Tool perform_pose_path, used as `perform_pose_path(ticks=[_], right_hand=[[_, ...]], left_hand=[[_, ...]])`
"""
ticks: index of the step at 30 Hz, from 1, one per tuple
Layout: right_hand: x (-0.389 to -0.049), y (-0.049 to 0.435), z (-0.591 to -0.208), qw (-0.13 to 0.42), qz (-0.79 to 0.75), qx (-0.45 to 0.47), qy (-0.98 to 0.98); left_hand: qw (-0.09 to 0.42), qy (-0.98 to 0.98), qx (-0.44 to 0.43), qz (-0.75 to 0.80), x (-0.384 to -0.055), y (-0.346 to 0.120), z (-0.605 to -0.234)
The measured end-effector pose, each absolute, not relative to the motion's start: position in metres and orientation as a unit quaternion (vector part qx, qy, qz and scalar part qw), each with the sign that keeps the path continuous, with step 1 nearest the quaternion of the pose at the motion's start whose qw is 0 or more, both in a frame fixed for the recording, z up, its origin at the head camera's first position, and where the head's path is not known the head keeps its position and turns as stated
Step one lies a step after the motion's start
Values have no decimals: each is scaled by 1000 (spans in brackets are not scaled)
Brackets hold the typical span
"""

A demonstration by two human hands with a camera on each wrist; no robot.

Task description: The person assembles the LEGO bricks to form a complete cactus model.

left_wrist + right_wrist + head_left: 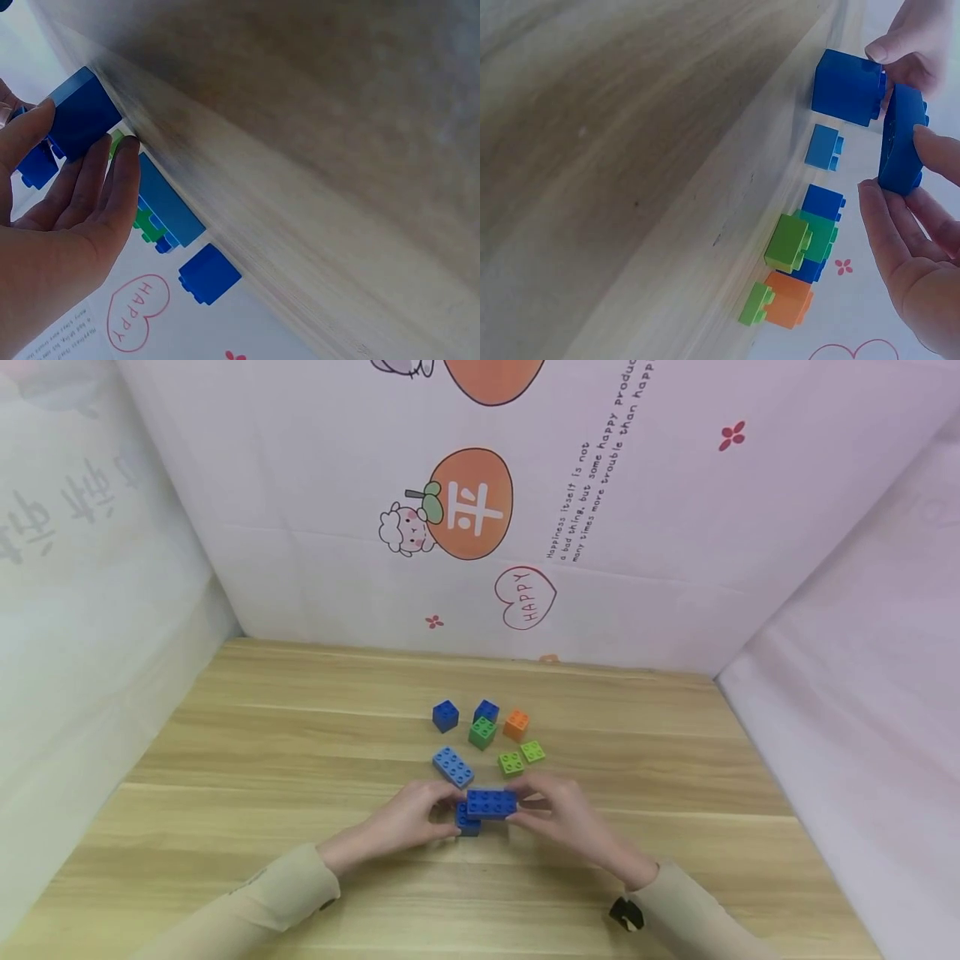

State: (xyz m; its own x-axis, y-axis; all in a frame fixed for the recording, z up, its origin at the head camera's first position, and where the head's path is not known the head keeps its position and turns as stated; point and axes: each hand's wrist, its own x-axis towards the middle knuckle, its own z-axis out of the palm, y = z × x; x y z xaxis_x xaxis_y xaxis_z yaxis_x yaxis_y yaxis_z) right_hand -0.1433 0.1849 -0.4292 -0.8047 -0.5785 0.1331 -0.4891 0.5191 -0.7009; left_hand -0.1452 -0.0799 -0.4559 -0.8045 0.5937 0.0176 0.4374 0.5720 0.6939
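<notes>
My left hand (411, 817) grips a dark blue square brick (846, 87) on the table, thumb on one side and fingers on the other. In my right hand (567, 817), a dark blue eight-stud brick (491, 803) is pinched between thumb and fingertips. This longer brick hangs over the right part of the square one in the head view, hiding some of its studs. From the right wrist view, the long brick (901, 142) stands just off the studded side of the square brick, its studs facing away from it.
Beyond the hands lie a light blue eight-stud brick (453, 767), two dark blue bricks, one a cube (446, 716), a green brick (482, 732), an orange brick (516, 724) and two lime bricks, one nearer (511, 764). A printed cloth wall (337, 585) borders the wooden table (262, 735).
</notes>
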Motion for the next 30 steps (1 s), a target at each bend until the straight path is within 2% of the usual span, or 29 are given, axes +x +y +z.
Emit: perform_pose_path(ticks=[22,30], right_hand=[[-142,179,-434,85,-390,-313,862],[-141,177,-433,80,-386,-312,864]], left_hand=[[107,878,292,363,-146,-80,-457],[108,880,293,359,-146,-80,-457]])
